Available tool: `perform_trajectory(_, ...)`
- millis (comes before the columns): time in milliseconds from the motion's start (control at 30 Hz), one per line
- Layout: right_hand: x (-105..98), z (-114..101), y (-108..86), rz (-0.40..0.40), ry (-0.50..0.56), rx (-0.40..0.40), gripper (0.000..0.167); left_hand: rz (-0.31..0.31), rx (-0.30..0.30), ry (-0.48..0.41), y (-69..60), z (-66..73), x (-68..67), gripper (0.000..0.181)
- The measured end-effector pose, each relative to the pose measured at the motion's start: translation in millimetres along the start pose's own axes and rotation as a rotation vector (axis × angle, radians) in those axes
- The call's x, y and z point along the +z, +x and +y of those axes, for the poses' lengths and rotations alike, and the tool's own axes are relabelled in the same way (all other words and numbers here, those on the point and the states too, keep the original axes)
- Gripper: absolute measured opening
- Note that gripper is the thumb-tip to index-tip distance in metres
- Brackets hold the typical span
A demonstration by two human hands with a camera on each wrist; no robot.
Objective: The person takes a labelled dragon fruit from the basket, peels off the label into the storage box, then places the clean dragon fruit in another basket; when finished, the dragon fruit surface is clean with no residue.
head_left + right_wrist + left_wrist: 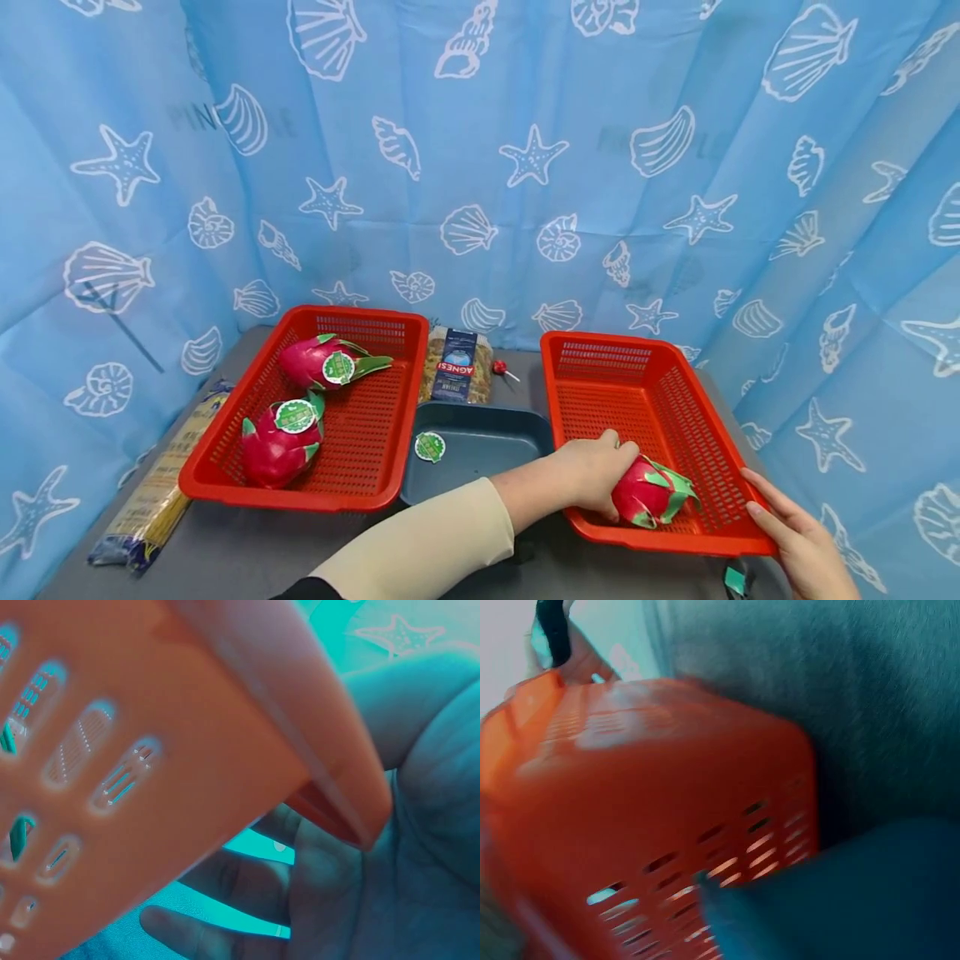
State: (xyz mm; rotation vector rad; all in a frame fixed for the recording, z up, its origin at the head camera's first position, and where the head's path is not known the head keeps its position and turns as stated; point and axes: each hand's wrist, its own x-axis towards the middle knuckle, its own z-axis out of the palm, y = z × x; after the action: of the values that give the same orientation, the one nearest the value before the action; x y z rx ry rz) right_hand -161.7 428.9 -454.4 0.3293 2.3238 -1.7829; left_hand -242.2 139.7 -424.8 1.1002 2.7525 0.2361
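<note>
In the head view, my left hand grips a pink dragon fruit with green leaf tips, inside the near part of the right red basket. My right hand holds that basket's right rim near its front corner. The right wrist view has the rim between the thumb and fingers of this hand. Seen from the left wrist, the basket's perforated wall fills much of the picture, and the left hand's grip is hidden. Two more dragon fruits, one behind and one in front, lie in the left red basket.
Between the baskets stands a dark blue tray with a round green sticker. Behind it are a pasta bag and a red lollipop. A spaghetti pack lies at the left. A blue shell-print curtain encloses the table.
</note>
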Motion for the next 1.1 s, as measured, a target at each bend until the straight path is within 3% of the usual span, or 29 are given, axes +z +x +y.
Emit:
perform_trajectory(100, 0.3, -0.8, -1.1, 0.001, 0.012, -0.012, 0.069, -0.04, 0.019, 0.023, -4.7, -1.3, -7.8, 0.075)
perform_trajectory(200, 1.8, -3.8, -2.8, 0.001, -0.014, 0.0, 0.068, -0.043, 0.027, 0.043, -8.4, -2.4, -9.6, 0.075)
perform_trajectory(300, 4.1, -8.0, -5.2, -0.007, -0.043, 0.015, 0.066, -0.025, 0.042, 0.044, -11.4, -4.4, -8.2, 0.075)
perform_trajectory(500, 7.2, -11.0, -6.7, 0.052, -0.089, -0.001, 0.063, 0.032, 0.091, 0.002, -24.5, -8.2, -14.6, 0.075)
perform_trajectory(900, 5.5, -11.3, -5.0, 0.075, -0.061, 0.029, 0.063, 0.277, 0.15, -0.115, -75.4, -17.2, -26.3, 0.067)
perform_trajectory(1100, 5.2, -11.8, -4.6, 0.078, -0.051, 0.049, 0.063, 0.471, 0.179, -0.285, -114.7, -27.4, -28.1, 0.058)
